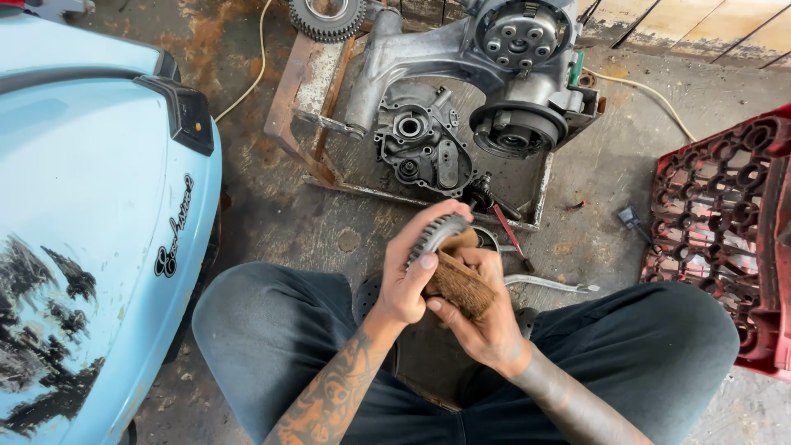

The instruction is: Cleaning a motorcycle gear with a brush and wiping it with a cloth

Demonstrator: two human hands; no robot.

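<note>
The fingers point(430, 262) of the left hand point(412, 276) are closed around a toothed metal gear point(435, 233), thumb pressed on its near face, fingertips curled over the top of the teeth. The right hand point(486, 317) grips a wad of brown rag point(457, 284), fingers wrapped round it, and holds it against the underside of the gear. Both hands sit above the lap, between the knees of the dark trousers point(272, 330).

On the concrete floor point(593, 181) just beyond the hands lies a wrench point(548, 284) and a red-handled tool point(512, 237). Further out, a rusty metal stand point(309, 91) carries an engine casing point(461, 58) with an open cover plate point(420, 140). A second gear point(327, 16) rests at the top of the stand. A light blue scooter body point(82, 206) fills the left side; a red plastic crate point(725, 222) stands at the right.
</note>
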